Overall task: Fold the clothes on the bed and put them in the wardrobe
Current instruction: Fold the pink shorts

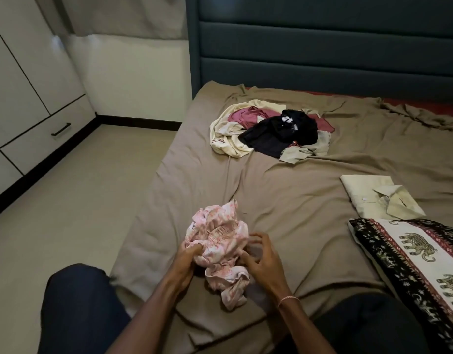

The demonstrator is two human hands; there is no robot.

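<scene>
Head view: left hand grips pink garment, right hand curled alongside.

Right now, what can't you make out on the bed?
Head view only.
The pink floral garment: crumpled in the left hand, type unclear.
The right hand: fingers blurred, grip unclear.
The clothes pile: pieces overlap, count unclear.
The elephant-print cloth: cut by the right edge.
The wardrobe: doors shut, contents hidden.
</scene>
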